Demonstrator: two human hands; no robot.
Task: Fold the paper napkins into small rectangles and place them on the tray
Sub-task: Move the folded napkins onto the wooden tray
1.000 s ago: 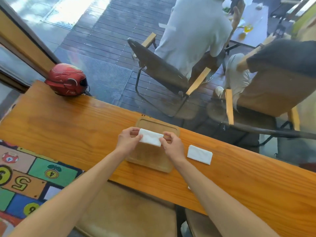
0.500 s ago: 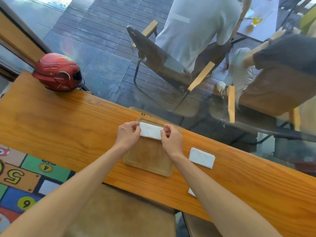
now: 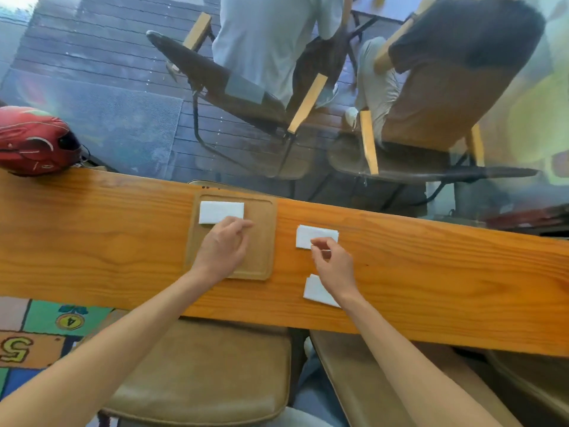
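Napkin (image 3: 221, 212), folded, is lying in the wooden tray's (image 3: 264, 241) far corner; our left hand (image 3: 222, 248) is hovering loosely curled, grasping nothing. Our right hand (image 3: 334, 266) is pinching a second napkin (image 3: 317, 235) on the table (image 3: 92, 235). Floor mat (image 3: 46, 331) is showing numerals 4 and 5.

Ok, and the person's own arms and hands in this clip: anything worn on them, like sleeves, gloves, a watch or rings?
Nothing that shows. Both forearms are bare from the bottom edge of the picture up to the wrists, with no sleeve cuff in view. The left hand and the right hand wear no gloves. No watch, strap or bracelet shows at either wrist, and no ring can be made out on the fingers.
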